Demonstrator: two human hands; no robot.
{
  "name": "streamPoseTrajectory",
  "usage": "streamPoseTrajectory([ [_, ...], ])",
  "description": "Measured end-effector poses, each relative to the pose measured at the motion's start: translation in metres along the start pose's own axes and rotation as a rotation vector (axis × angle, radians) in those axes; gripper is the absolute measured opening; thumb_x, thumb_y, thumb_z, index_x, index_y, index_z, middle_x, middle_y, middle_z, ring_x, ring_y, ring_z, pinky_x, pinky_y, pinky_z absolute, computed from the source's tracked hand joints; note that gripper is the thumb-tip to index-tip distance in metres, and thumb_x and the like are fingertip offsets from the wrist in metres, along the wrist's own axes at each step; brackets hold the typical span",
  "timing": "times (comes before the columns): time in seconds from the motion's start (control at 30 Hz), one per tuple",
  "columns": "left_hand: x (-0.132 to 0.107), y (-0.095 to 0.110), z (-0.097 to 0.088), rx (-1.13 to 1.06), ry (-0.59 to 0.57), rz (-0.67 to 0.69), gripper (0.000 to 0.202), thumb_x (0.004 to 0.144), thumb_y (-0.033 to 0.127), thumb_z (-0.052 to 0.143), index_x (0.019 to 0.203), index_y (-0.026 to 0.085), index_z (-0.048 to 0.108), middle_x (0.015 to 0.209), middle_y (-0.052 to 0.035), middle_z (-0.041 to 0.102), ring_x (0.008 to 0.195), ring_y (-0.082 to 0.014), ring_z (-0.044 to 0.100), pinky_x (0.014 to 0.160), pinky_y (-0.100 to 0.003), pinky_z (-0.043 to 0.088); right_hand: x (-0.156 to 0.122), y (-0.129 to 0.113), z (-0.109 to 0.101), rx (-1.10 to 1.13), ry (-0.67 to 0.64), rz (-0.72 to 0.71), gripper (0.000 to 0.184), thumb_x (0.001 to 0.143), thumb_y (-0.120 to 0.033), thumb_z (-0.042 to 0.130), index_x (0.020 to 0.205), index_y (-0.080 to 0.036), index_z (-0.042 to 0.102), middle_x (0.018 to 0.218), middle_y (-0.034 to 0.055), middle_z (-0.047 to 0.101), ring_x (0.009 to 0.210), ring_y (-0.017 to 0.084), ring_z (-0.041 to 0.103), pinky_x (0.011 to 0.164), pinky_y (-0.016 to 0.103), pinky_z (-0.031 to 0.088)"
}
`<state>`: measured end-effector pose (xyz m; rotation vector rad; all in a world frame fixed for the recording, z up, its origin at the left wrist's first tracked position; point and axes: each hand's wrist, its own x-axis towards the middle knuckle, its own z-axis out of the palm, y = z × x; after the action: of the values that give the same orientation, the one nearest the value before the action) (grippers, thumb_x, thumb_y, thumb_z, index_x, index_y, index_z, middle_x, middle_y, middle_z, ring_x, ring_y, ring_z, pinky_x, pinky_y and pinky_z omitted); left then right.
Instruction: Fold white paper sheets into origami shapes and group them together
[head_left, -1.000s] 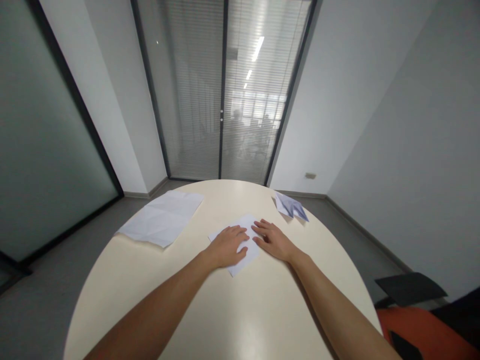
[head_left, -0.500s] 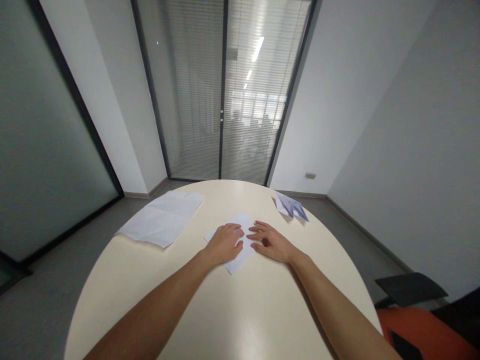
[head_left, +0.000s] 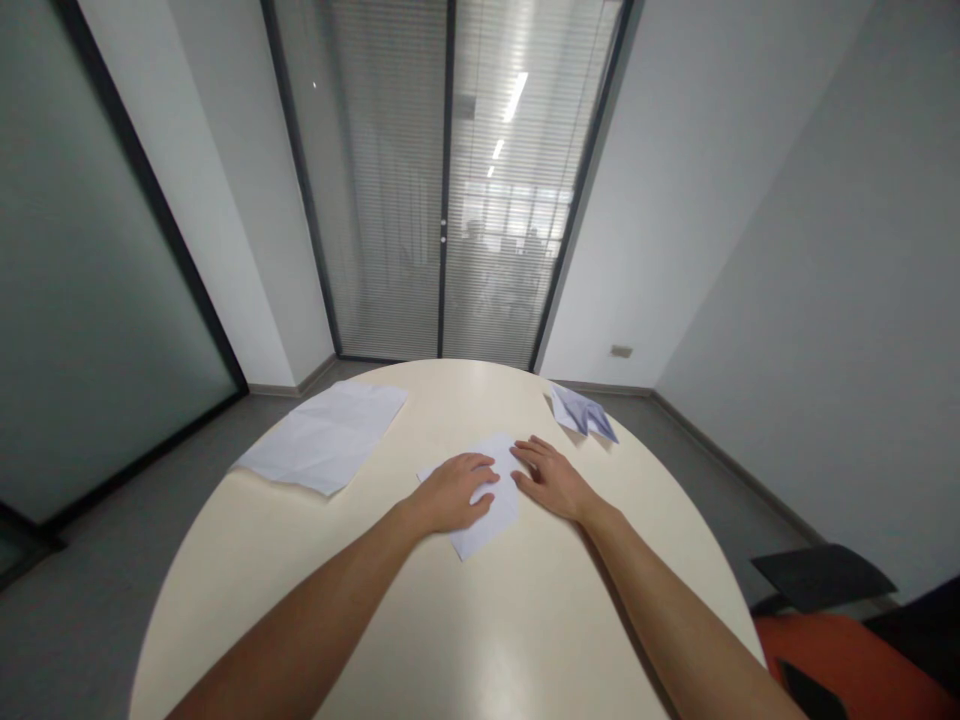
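Note:
A small white sheet of paper [head_left: 480, 535] lies flat on the round cream table [head_left: 420, 640], partly covered by my hands. My left hand [head_left: 456, 490] rests on the paper with its fingers stretched out and apart. At the sheet's right edge lies my right hand [head_left: 551, 480], fingers spread, their tips touching or just beside the paper. Neither hand grips anything. The paper's left part is hidden under my left hand.
A larger creased white sheet [head_left: 326, 435] lies at the table's left edge. Near the back right edge stands a folded paper piece [head_left: 581, 412]. An orange chair [head_left: 840, 650] with a black armrest [head_left: 821, 578] is at the right. Glass doors [head_left: 446, 180] stand beyond.
The small paper has shifted slightly to the right and turned a little. My left hand has slid a little right with it. My right hand has moved slightly right, toward the paper's edge.

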<state>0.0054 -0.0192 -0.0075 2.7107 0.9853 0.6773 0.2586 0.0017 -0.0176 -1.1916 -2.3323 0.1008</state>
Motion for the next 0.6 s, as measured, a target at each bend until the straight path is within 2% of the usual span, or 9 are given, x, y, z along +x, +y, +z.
streamPoseTrajectory([
  [0.17, 0.002, 0.002, 0.003, 0.047, 0.014, -0.044, 0.030, 0.091, 0.025, 0.054, 0.118, 0.021, 0.067, 0.136, -0.0079, 0.061, 0.127, -0.0234, 0.053, 0.112, -0.040, 0.041, 0.001, -0.007, -0.005, -0.032, -0.045, -0.035, 0.047, 0.093, -0.040, 0.057, 0.132, -0.014, 0.063, 0.137, 0.0184, 0.060, 0.132, 0.031, 0.052, 0.113, 0.055, 0.037],
  [0.37, 0.004, -0.001, 0.006, 0.104, 0.053, -0.152, 0.032, 0.095, 0.022, 0.047, 0.117, 0.021, 0.070, 0.132, -0.0078, 0.063, 0.123, -0.0232, 0.056, 0.109, -0.039, 0.043, 0.004, -0.019, -0.012, 0.022, -0.091, -0.124, 0.042, 0.094, -0.037, 0.057, 0.130, -0.019, 0.065, 0.136, 0.0167, 0.061, 0.131, 0.029, 0.053, 0.115, 0.055, 0.034],
  [0.6, 0.006, -0.006, 0.006, 0.160, 0.041, -0.243, 0.038, 0.096, 0.024, 0.043, 0.126, 0.019, 0.066, 0.139, -0.0110, 0.059, 0.129, -0.0272, 0.053, 0.110, -0.045, 0.041, 0.004, -0.021, -0.014, 0.116, -0.120, -0.173, 0.035, 0.092, -0.033, 0.061, 0.124, -0.023, 0.069, 0.135, 0.0142, 0.062, 0.129, 0.028, 0.054, 0.116, 0.056, 0.032],
])
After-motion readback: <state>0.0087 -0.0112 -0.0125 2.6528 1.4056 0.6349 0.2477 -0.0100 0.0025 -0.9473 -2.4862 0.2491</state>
